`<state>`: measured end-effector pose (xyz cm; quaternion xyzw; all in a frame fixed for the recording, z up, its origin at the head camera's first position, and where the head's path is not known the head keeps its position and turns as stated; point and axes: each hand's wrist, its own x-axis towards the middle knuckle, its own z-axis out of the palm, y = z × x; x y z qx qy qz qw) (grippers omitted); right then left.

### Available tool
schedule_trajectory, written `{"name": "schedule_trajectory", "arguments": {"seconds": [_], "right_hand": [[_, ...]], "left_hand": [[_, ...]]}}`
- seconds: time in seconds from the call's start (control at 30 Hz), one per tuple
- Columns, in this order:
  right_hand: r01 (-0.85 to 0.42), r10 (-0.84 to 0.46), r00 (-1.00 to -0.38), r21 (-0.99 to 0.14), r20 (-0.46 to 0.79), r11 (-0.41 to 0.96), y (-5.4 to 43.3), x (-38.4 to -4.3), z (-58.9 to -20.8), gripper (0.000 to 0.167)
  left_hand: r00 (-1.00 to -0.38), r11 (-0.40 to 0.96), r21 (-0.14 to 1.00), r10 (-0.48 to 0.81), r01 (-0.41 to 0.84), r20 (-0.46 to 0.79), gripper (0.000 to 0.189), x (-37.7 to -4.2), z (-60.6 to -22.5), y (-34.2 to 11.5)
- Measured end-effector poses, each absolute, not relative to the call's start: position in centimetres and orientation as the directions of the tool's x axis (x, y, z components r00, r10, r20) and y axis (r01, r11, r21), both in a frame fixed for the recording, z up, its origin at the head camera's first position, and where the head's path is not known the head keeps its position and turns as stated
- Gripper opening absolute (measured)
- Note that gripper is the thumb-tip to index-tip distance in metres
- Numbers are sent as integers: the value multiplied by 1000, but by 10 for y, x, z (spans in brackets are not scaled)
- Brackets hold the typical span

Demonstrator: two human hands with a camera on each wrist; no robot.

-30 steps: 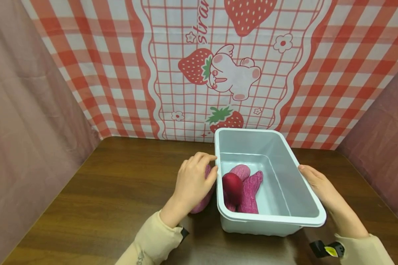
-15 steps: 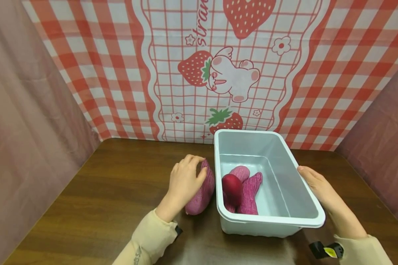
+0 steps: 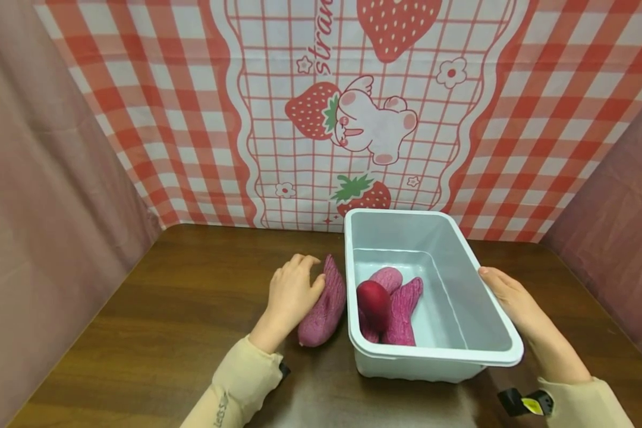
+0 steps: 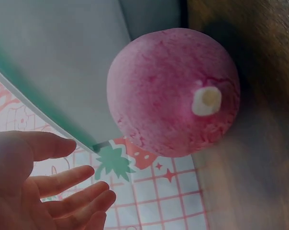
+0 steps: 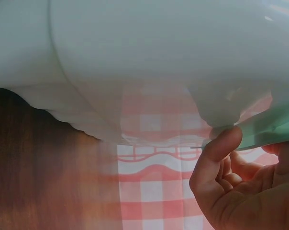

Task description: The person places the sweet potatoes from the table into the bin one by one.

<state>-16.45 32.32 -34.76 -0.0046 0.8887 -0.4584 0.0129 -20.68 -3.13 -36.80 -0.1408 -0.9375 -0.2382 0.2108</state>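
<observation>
My left hand (image 3: 294, 294), fingers loosely bent and holding nothing, hovers at the left side of a streaked purple sweet potato (image 3: 325, 312). In the left wrist view the sweet potato's rounded end (image 4: 173, 91), with a whitish stub, lies apart from the fingers. It sits on the table against the left outside wall of a pale grey plastic bin (image 3: 433, 356). My right hand (image 3: 519, 303) grips the bin's right rim; in the right wrist view its fingers (image 5: 221, 146) curl under the lip. Inside the bin lie purple sweet potatoes (image 3: 403, 315) and a dark red, smooth rounded item (image 3: 374, 304).
The brown wooden table (image 3: 182, 333) extends left of the hands. A red-and-white checked strawberry cloth (image 3: 192, 119) hangs behind it, close to the bin's far end. Pinkish curtains (image 3: 48, 208) flank both sides.
My left hand has let go of the bin's left rim and moved left and slightly down, uncovering the sweet potato beside the bin. The right hand stays at the right rim.
</observation>
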Motion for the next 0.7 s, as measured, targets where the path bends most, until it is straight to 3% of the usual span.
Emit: {"name": "schedule_trajectory", "arguments": {"seconds": [0.53, 0.7], "right_hand": [[-9, -25, -1000, -808, -8, 590, 324, -165, -348, 57], [4, -18, -1000, -800, -18, 600, 324, -165, -347, 59]], "left_hand": [[-920, 854, 411, 175, 319, 351, 37, -214, -378, -36], [-943, 865, 406, 194, 294, 269, 47, -214, -381, -36]]}}
